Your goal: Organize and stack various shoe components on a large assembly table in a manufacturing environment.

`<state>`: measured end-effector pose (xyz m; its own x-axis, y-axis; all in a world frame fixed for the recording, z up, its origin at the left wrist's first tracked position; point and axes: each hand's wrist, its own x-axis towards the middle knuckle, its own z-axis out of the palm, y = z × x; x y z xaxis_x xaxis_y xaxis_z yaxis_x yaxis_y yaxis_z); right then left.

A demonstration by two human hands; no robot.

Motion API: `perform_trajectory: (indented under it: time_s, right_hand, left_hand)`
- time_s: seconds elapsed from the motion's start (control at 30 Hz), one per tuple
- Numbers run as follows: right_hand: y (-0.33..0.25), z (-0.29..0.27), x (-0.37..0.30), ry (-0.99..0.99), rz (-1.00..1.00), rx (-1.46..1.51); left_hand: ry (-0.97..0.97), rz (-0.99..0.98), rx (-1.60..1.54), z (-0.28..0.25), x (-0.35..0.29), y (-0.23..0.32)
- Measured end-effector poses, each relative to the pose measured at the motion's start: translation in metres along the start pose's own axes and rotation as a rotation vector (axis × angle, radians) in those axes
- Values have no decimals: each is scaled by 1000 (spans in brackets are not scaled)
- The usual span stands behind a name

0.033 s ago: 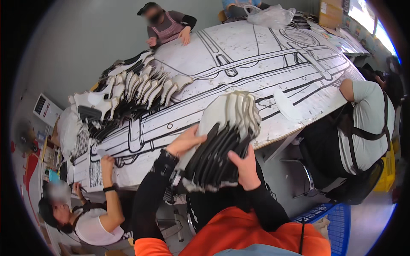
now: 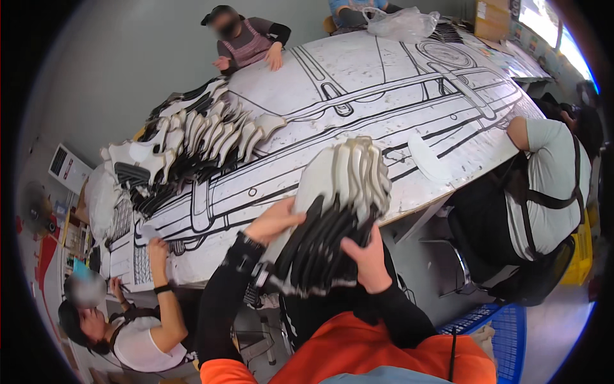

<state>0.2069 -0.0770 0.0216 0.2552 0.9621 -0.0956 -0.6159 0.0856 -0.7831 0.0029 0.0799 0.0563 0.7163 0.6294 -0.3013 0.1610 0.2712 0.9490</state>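
White table (image 2: 281, 89), black line drawings across it. Heap of white-and-black pieces (image 2: 192, 134) on its left part. Stack of similar pieces (image 2: 339, 205) before you, overlapping the table's near edge in view. Your left hand (image 2: 275, 221) grips its left side; your right hand (image 2: 369, 259) clasps its right, thumb over black layers.

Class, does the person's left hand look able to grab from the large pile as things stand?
Probably not freely: the left hand is occupied, holding the bundle of pieces with the right hand, and the large pile lies beyond it on the table.
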Motion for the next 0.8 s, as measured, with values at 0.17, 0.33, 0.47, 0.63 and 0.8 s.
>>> perform_trajectory:
  time_s: [0.17, 0.33, 0.47, 0.63, 0.8]
  right_hand:
    - [1, -15, -80, -255, 88, -220]
    - [47, -13, -92, -405, 258, -76]
    - [32, -4, -75, -739, 233, -252]
    - [-37, -38, -23, -1524, 357, -939]
    - [-25, -210, 22, -263, 674, -825]
  left_hand:
    - [-360, -118, -25, 15, -76, -4]
    - [-73, -213, -344, 49, -139, -43]
    - [-41, -185, -320, 34, -163, -67]
    - [-120, -219, -328, 56, -176, -120]
    - [-296, -285, -313, 75, -145, -169]
